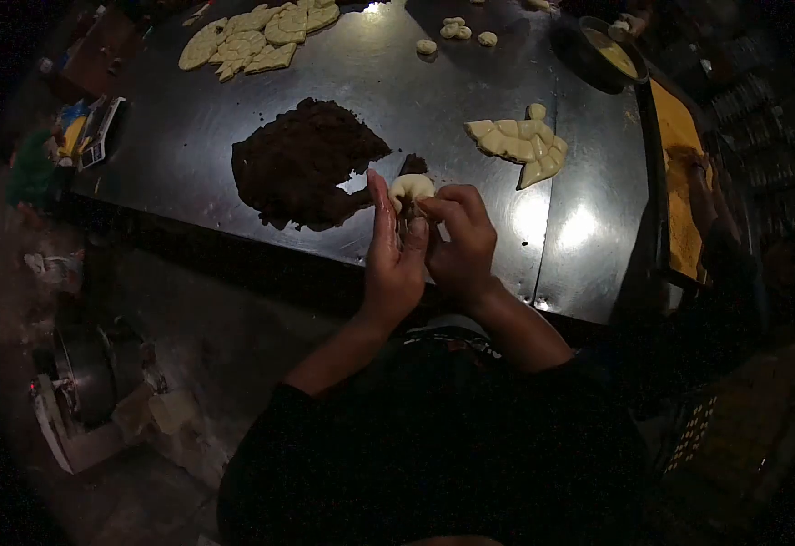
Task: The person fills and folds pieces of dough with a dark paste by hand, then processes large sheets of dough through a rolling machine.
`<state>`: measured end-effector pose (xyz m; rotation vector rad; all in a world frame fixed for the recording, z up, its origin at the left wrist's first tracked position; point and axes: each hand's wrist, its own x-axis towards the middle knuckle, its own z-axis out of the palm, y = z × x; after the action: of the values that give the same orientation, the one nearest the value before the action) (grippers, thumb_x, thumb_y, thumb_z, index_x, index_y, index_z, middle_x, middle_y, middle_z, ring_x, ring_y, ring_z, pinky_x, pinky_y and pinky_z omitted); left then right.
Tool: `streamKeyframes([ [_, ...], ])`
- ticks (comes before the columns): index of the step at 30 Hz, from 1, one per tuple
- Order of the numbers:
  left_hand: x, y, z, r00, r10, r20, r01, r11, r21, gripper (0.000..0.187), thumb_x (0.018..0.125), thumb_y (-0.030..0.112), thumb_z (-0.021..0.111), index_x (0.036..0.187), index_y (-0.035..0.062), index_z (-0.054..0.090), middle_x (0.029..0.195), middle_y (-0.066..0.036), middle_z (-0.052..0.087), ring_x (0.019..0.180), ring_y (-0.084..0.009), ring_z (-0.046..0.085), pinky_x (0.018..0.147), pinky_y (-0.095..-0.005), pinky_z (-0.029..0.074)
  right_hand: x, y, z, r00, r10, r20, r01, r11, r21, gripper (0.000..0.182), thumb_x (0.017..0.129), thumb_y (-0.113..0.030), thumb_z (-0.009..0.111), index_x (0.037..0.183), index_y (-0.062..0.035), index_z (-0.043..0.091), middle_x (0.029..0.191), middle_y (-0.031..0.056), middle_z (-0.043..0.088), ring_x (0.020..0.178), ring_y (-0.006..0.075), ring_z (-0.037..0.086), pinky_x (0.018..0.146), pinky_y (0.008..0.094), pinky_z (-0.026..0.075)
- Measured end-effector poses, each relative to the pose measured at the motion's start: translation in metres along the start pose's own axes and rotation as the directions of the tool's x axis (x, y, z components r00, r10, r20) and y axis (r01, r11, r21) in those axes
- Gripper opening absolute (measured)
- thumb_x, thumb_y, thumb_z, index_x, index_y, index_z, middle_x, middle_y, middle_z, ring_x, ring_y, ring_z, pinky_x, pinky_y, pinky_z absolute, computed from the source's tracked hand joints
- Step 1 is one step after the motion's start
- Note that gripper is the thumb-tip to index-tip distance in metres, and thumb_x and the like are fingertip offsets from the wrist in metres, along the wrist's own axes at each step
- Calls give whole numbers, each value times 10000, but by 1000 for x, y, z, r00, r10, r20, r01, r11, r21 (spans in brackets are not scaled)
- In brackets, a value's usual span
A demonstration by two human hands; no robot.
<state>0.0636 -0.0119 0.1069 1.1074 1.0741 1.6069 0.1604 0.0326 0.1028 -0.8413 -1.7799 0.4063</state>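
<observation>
A pale dough piece (411, 188) with dark stuff in its opening is held between my two hands, over the front edge of the metal table. My left hand (396, 264) cups it from the left, with fingers stretched upward and the thumb against it. My right hand (463, 238) pinches its rim from the right with bent fingers. Just behind the dough lies a small dark lump (414, 164). A large dark crumbly mound (302, 164) spreads to the left. Cut dough pieces (520, 144) lie together on the right.
More flattened dough (256, 38) lies at the back left of the metal table (188, 118). Small dough balls (455, 29) are at the back. A bowl (611, 56) and a tray of yellow-orange material (675, 173) stand right, near another person's hand (689, 159). A scale (102, 132) is left.
</observation>
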Motion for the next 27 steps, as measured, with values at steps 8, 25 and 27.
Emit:
streamKeyframes([
  [8,7,23,-32,850,-163,501,314,921,-231,665,972,295,401,1414,-52,48,1486,-207,91,1361,-296,174,1079,-381,218,10,12,-26,999,40,34,-39,999,-10,298,785,-24,645,1077,-3,588,965,155,505,869,252,553,716,342,474],
  [25,-6,18,-6,998,-28,61,45,956,-291,284,977,268,413,978,10,530,1004,-63,536,938,-113,512,832,-257,418,13,-21,-42,930,165,329,-341,722,602,172,761,-126,708,843,-9,613,810,90,593,731,163,594,611,271,459],
  [27,-7,14,-4,982,-177,-72,137,914,-382,334,983,334,380,917,27,495,920,-57,535,833,-95,521,755,-246,437,4,-29,-34,963,162,217,-242,876,418,160,771,-112,694,857,-4,613,785,105,595,712,185,602,596,282,468],
])
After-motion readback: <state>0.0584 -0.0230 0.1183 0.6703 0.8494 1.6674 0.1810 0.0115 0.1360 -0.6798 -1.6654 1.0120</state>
